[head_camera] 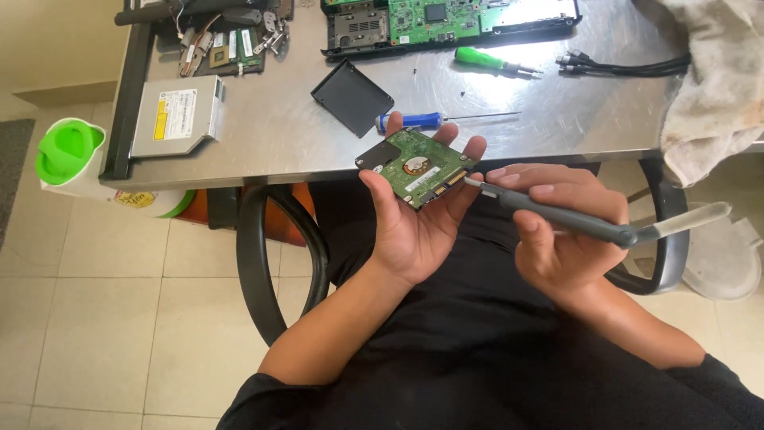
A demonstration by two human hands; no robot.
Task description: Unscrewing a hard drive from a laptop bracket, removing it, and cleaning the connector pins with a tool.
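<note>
Gleaming steel table [493, 119], perhaps scuffed; pale floor tiles [103, 334].

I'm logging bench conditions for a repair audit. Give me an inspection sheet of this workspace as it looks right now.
Surface: metal table, shiny, scuffed.
Job's things: hard drive, green board up, in left hand; grey brush tool in right hand, tip at the drive's connector edge.
Clutter: optical drive, black bracket, blue screwdriver, green screwdriver, opened laptop base, loose parts, cloth.
Hands: both gripping.
Cables: black bundle on table.
Surroundings: tiled floor, green-lidded container, chair frame.
</note>
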